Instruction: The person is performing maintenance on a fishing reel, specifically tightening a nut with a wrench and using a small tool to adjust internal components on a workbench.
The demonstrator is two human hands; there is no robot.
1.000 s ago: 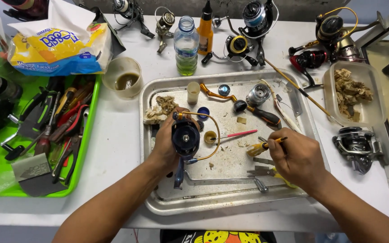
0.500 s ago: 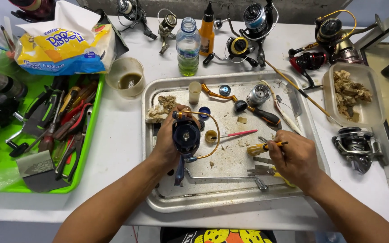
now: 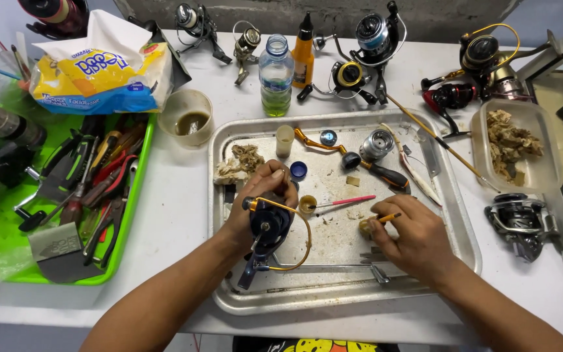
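A dented metal tray (image 3: pixel 464 241) sat at the centre of the white work surface (image 3: pixel 177 215), with a bright green plastic tool tray (image 3: pixel 135 195) to its left and a clear plastic tub (image 3: pixel 542 176) to its right. Behind it stood a clear water bottle (image 3: pixel 275 77), flanked by fishing reels (image 3: pixel 373 39).

A crumpled tissue pack (image 3: pixel 99 72), yellow, white and blue, lies far left on the desk (image 3: pixel 177 215), white tissue sticking out of its top. Right of it, at the far edge, stand a clear plastic bottle (image 3: pixel 275 75) with a pale label and an orange bottle (image 3: pixel 303 58) with a black nozzle.
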